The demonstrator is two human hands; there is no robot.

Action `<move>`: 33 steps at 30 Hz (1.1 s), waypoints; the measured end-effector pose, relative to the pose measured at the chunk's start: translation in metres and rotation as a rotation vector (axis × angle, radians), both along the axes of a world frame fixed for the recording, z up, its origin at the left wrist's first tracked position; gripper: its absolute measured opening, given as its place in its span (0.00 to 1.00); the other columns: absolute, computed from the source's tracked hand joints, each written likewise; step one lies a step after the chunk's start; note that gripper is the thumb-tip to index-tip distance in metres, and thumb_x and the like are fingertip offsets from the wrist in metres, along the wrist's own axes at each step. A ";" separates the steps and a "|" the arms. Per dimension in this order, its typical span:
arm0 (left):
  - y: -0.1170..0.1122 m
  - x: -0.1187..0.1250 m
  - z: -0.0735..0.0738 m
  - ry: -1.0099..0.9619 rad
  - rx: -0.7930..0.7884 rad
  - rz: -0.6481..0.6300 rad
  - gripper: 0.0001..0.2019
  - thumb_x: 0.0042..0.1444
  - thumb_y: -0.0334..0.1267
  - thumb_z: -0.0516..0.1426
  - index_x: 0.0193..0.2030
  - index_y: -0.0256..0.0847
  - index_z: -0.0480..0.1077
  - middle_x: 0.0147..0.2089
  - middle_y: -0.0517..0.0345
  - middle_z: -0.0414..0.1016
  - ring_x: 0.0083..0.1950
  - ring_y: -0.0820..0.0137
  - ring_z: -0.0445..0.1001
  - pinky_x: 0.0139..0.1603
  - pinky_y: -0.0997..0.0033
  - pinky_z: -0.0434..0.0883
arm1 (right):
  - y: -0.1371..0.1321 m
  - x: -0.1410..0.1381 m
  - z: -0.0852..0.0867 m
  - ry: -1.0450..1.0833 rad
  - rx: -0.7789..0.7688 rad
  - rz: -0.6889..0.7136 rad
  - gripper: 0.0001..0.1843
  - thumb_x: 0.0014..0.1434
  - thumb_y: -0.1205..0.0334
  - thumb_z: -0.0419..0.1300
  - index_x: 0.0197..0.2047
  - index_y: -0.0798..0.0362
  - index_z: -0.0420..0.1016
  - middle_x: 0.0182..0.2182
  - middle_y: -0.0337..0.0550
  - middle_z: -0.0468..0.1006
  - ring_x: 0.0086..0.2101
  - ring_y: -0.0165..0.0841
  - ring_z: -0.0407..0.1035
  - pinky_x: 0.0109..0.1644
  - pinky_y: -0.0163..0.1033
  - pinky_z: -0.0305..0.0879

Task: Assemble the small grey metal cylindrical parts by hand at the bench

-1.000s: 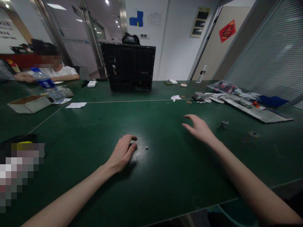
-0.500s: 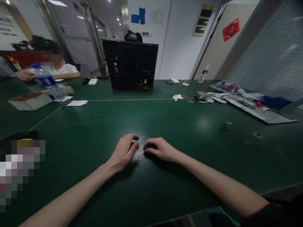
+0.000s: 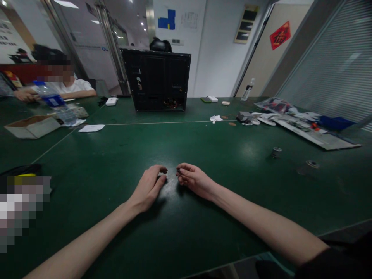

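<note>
My right hand point(image 3: 193, 180) is turned partly palm-up just above the green table point(image 3: 203, 217), its thumb and fingertips pinched on a tiny dark round part point(image 3: 178, 170). My left hand point(image 3: 149, 186) rests on the table a little to the left, fingers curled with the tips touching the surface; whether anything is under them is hidden. The two hands are almost touching.
A black computer case point(image 3: 158, 81) stands at the far middle. Right of my hands lie a small metal cylinder point(image 3: 276, 151) and a flat round piece point(image 3: 311, 164); papers and parts point(image 3: 302, 124) lie beyond. A cardboard box point(image 3: 30, 126) and water bottle point(image 3: 55, 104) sit at left, near a seated person point(image 3: 58, 83).
My right hand swept in from the right, covered the tiny part on the table, then closed on it and lifted it slightly. My left hand stayed in place.
</note>
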State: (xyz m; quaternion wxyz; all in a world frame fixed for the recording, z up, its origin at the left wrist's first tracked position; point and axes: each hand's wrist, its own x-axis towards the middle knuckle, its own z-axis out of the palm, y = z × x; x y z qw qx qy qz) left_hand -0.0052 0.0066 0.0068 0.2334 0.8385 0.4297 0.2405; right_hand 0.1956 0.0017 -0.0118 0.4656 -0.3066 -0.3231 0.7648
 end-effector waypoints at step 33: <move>0.003 0.001 0.001 0.000 -0.004 -0.002 0.17 0.63 0.45 0.42 0.48 0.38 0.65 0.48 0.47 0.72 0.49 0.59 0.70 0.51 0.56 0.66 | 0.000 0.000 -0.004 -0.011 0.013 0.001 0.14 0.47 0.61 0.68 0.38 0.55 0.75 0.28 0.38 0.72 0.26 0.23 0.64 0.31 0.31 0.60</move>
